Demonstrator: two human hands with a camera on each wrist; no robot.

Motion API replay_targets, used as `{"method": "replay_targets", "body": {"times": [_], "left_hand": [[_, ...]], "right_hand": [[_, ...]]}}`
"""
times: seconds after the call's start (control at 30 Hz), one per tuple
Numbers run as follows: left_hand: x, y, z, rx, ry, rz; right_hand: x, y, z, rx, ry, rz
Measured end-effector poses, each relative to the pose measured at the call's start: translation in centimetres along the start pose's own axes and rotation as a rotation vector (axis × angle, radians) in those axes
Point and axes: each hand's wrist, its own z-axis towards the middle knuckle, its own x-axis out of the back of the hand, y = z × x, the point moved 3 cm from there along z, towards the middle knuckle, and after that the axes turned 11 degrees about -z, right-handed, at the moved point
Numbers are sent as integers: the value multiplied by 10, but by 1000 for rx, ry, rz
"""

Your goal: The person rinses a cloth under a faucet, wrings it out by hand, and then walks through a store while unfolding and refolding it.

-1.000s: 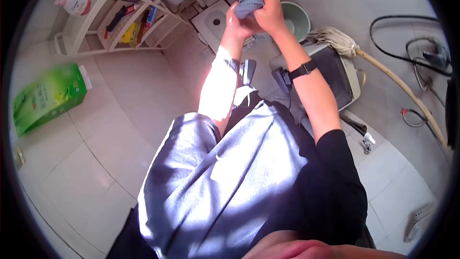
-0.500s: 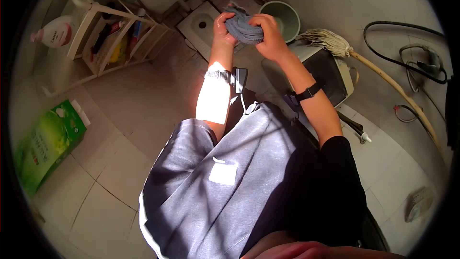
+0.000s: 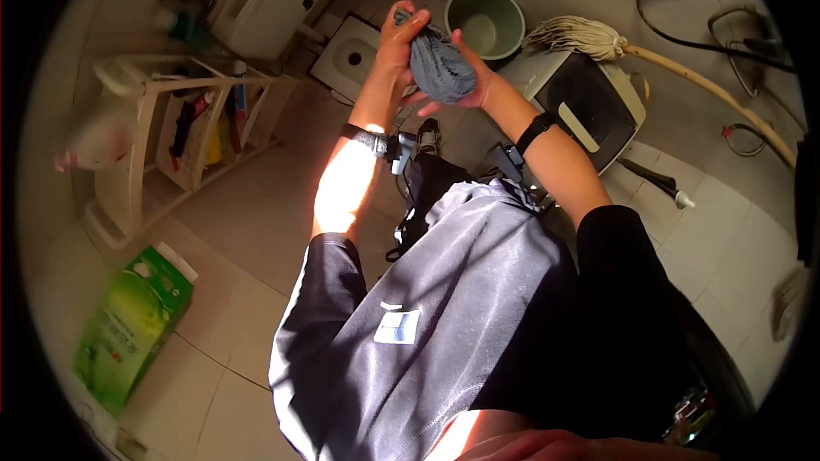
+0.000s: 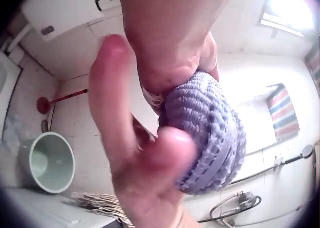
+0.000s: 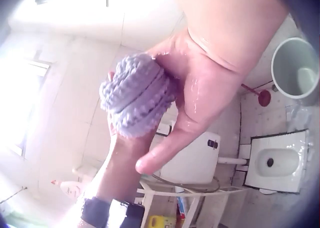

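Note:
A bunched blue-grey ribbed cloth (image 3: 440,67) hangs between both hands, out in front of the body. My left hand (image 3: 395,49) grips its upper end, fingers curled round it. The right hand (image 3: 480,78) lies along the other side of the cloth, thumb and fingers stretched out. In the right wrist view, the wet right palm (image 5: 200,92) is against the wadded cloth (image 5: 137,95), its thumb pointing away. Folded layers of the cloth (image 4: 207,133) bulge below the left hand (image 4: 167,52) in the left wrist view.
Beyond the hands are a pale green bucket (image 3: 504,17) and a squat toilet (image 3: 360,37). To the right, a mop (image 3: 576,37) lies by a dark-lidded machine (image 3: 589,111). A white shelf rack (image 3: 158,87) with bottles and a green package (image 3: 137,316) stand left.
Both hands were gripping the cloth; the right fingers have since straightened and spread. The cloth has turned and hangs longer from the left hand. The head view has shifted.

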Motion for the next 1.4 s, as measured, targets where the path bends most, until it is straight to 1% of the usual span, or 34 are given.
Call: {"method": "replay_targets", "body": {"times": [0.03,0.07,0.13,0.17,0.2,0.27,0.3,0.33,0.4,0.43,0.47,0.5,0.53,0.6,0.63,0.67,0.7,0.73,0.77,0.8,0.83,0.87,0.93,0.97,1.0,1.03,1.07,1.13,1.17,1.2,1.27,1.3,1.37,1.4], "left_hand": [[-2,5,2,-46,16,225],[-5,11,1,-31,20,235],[-13,22,3,29,-29,483],[-9,23,9,3,-12,599],[-1,23,15,13,-13,603],[14,27,27,-95,-18,828],[20,31,32,-161,-2,1035],[27,30,35,-159,-2,1042],[32,32,37,-165,229,1373],[32,33,40,-162,225,1377],[29,35,41,-161,268,1457],[30,35,41,-159,315,1535],[33,36,44,-159,317,1535],[44,40,52,-88,360,1665],[49,41,53,-92,363,1669],[49,44,52,-157,375,1634],[49,49,53,-224,389,1596],[51,57,53,-234,399,1598],[55,63,52,-146,292,1288],[55,69,49,-64,185,979],[60,77,42,194,212,728],[53,83,30,187,214,735],[34,85,8,169,44,139],[49,84,11,166,-58,174],[53,78,10,167,-55,177],[55,66,10,171,-98,39],[52,57,10,174,-143,-97],[30,47,8,169,-374,-182],[23,45,10,172,-440,-216],[19,44,14,153,-526,-286],[14,47,17,128,-649,-433],[14,47,19,130,-648,-438],[14,53,21,0,-749,-291],[15,58,23,0,-746,-296]], "right_hand": [[-7,3,0,-32,-212,-13],[0,5,3,-21,-211,2],[22,3,13,-113,-243,-193],[19,0,15,-138,-169,-258],[21,0,22,-131,-166,-250],[31,-5,37,-178,86,-683],[25,-9,40,-162,226,-828],[15,-13,45,-156,223,-824],[-1,-27,54,-326,496,-1726],[-12,-27,57,-344,527,-1820],[-4,-19,64,-344,530,-1815],[5,-11,70,-210,677,-1913],[15,-7,75,-66,825,-2005],[12,-8,78,-69,831,-2040],[9,-8,80,-78,839,-2068],[5,-10,82,-70,835,-2069],[2,-14,83,-50,828,-2056],[-1,-18,85,-30,816,-2045],[-5,-22,83,-19,800,-2051],[-7,-25,80,62,640,-1878],[-10,-27,78,136,490,-1699],[-7,-30,75,146,484,-1699],[-1,-18,71,-45,143,-812],[-1,-19,69,-43,140,-809],[-6,-18,66,-32,15,-597],[-12,-18,64,-21,-109,-385],[-13,-17,63,-18,-113,-384],[-21,-13,61,-28,-328,-151],[-25,-11,63,-14,-416,-118],[-25,-8,64,-8,-415,-114],[-27,-5,64,-21,-522,58],[-26,-4,64,-21,-517,59],[-29,-5,63,57,-627,202],[-30,-4,64,55,-622,205]]}}
